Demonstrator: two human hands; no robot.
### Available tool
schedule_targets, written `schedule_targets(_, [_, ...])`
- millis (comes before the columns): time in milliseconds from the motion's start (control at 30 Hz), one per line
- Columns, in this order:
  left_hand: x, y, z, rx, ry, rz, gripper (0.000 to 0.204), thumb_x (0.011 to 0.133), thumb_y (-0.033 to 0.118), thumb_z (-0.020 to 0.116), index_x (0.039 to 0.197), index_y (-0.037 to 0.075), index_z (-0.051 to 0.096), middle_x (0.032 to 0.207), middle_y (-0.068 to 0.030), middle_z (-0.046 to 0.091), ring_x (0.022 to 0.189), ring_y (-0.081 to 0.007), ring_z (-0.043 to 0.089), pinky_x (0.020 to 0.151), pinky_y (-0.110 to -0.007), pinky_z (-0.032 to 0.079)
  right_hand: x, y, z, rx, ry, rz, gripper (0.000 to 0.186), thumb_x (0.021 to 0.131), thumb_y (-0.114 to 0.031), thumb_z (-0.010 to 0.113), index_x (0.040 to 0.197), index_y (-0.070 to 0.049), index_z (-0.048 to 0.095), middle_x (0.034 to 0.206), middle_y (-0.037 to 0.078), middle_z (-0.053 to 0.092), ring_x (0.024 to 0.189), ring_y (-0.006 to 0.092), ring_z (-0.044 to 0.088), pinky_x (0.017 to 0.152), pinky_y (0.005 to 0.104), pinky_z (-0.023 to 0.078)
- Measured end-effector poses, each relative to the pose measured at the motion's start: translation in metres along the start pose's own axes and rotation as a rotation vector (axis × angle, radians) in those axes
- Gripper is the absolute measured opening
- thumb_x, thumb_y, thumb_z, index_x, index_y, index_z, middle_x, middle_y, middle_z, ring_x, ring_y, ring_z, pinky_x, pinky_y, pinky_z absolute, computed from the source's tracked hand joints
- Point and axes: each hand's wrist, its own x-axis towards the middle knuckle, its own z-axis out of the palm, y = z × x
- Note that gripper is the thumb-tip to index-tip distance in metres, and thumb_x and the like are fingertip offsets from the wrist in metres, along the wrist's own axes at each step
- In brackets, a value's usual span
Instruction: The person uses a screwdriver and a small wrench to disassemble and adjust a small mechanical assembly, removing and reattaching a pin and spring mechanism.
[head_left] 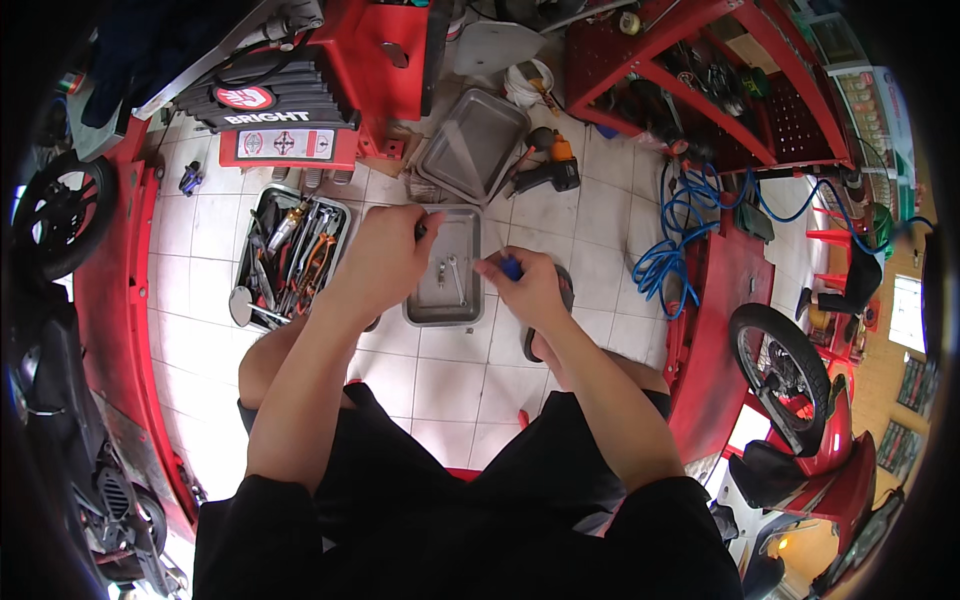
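Observation:
My left hand (388, 252) is closed in a fist over the left edge of a grey metal tray (425, 310). Something small and dark shows by its thumb, too hidden to name. On the tray's right side, my right hand (532, 293) is closed around a blue object (512, 268), perhaps a tool handle; most of it lies under the fingers. Inside the tray rest a combination wrench (457, 282) and small metal parts (441, 272). A second tray (340, 215), left of my left forearm, is heaped with pliers, wrenches and other hand tools.
Beyond the trays lie a larger grey tray (478, 140) and a black and yellow power drill (550, 177). A blue air hose (665, 265) is coiled on the tiled floor to the right. Red lift platforms (700, 350) flank both sides, and a red tool rack (700, 80) stands far right.

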Motion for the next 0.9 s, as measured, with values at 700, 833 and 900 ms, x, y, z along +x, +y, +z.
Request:
schedule_targets(700, [-0.002, 0.016, -0.020, 0.051, -0.109, -0.142, 0.021, 0.092, 0.013, 0.061, 0.079, -0.004, 0.055, 0.071, -0.0239, 0.059, 0.069, -0.0431, 0.059, 0.063, -0.049, 0.044, 0.086, 0.208, 0.161, -0.442, 0.136, 0.394, 0.034, 0.086, -0.043, 0.062, 0.090, -0.009, 0.070, 0.083, 0.017, 0.069, 0.082, 0.0363, 0.067, 0.073, 0.0472, 0.053])
schedule_targets(833, [0.001, 0.014, -0.014, 0.075, -0.173, -0.169, 0.016, 0.091, 0.011, 0.061, 0.086, -0.004, 0.064, 0.068, -0.0214, 0.060, 0.060, -0.0395, 0.058, 0.057, -0.043, 0.045, 0.173, 0.204, 0.132, -0.743, -0.183, -0.046, 0.023, 0.089, -0.031, 0.058, 0.098, -0.015, 0.071, 0.102, 0.010, 0.069, 0.092, 0.0297, 0.067, 0.076, 0.0444, 0.054])
schedule_targets(900, [0.005, 0.018, -0.011, 0.049, -0.180, -0.157, 0.013, 0.091, 0.009, 0.061, 0.092, -0.004, 0.064, 0.074, -0.0211, 0.062, 0.061, -0.0383, 0.059, 0.057, -0.044, 0.044, 0.210, 0.210, 0.128, -0.874, -0.269, -0.148, 0.020, 0.088, -0.027, 0.059, 0.099, -0.016, 0.071, 0.108, 0.008, 0.069, 0.096, 0.0280, 0.067, 0.078, 0.0440, 0.055])
